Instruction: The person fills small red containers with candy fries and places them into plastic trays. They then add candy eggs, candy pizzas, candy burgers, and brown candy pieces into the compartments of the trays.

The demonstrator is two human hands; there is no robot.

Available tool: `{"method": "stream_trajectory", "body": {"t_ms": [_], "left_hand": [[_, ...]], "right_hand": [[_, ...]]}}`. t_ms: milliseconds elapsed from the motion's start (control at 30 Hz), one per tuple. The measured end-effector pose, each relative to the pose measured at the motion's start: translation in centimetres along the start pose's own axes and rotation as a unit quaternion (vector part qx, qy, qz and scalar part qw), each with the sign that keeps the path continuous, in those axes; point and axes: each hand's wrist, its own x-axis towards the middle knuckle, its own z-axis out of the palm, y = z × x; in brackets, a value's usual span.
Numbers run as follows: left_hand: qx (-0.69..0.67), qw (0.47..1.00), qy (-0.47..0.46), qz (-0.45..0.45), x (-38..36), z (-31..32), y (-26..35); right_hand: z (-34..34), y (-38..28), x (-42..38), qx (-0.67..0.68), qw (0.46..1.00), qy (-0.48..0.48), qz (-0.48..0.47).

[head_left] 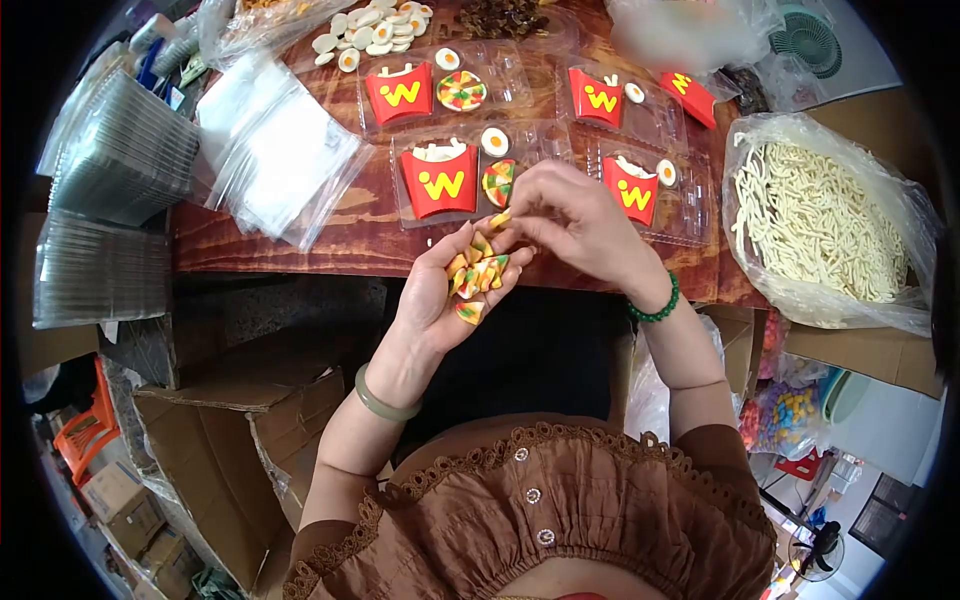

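Note:
My left hand (447, 290) is palm up, fingers curled around several small toy pizza slices (478, 270) in yellow, green and red. Above it, my right hand (560, 215) pinches one toy pizza slice (500, 219) between thumb and fingers. Just beyond lies a clear plastic tray (408, 208). It contains a red toy fries box (440, 180) with a yellow mark, a toy fried egg (494, 141) and part of a toy pizza (497, 184), which my right hand partly covers.
A second tray at the back holds a round toy pizza (461, 91). Two more trays (680, 215) stand to the right. Bagged cream-coloured strips (815, 220) sit far right. Clear bags (270, 140) and stacked plastic trays (115, 150) occupy the left; toy eggs (375, 28) lie at the back.

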Motion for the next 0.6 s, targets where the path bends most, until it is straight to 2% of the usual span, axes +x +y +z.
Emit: {"method": "stream_trajectory", "body": {"t_ms": [33,100,167,267,333,400,433,500,600], "left_hand": [[-0.009,1.0,-0.021,-0.012,-0.1,-0.2,0.2],[-0.024,0.999,-0.022,-0.012,-0.2,-0.6,0.1],[-0.019,1.0,-0.002,-0.001,-0.2,-0.2,0.0],[-0.022,1.0,-0.004,-0.002,0.1,-0.4,0.0],[-0.021,1.0,-0.001,0.001,0.2,-0.5,0.1],[-0.021,1.0,0.003,0.005,0.2,-0.4,0.1],[-0.018,1.0,0.005,0.006,0.3,-0.3,0.1],[-0.013,1.0,0.009,0.007,0.2,-0.3,0.1],[-0.023,1.0,0.004,0.007,0.5,-0.2,0.1]], "right_hand": [[-0.6,0.8,0.0,-0.048,0.999,0.01,-0.015],[-1.0,2.1,0.0,-0.06,0.998,-0.003,0.014],[-1.0,3.0,0.3,-0.109,0.991,-0.015,-0.074],[-0.7,4.7,0.2,-0.131,0.983,-0.043,-0.121],[-1.2,4.5,0.1,-0.155,0.979,-0.054,-0.119],[-1.3,3.8,-0.1,-0.102,0.995,-0.016,-0.02],[-1.3,3.2,-0.1,-0.103,0.994,-0.015,-0.02],[-0.9,2.2,0.1,-0.097,0.991,-0.007,0.095],[0.0,2.7,0.2,-0.147,0.986,-0.015,0.074]]}}
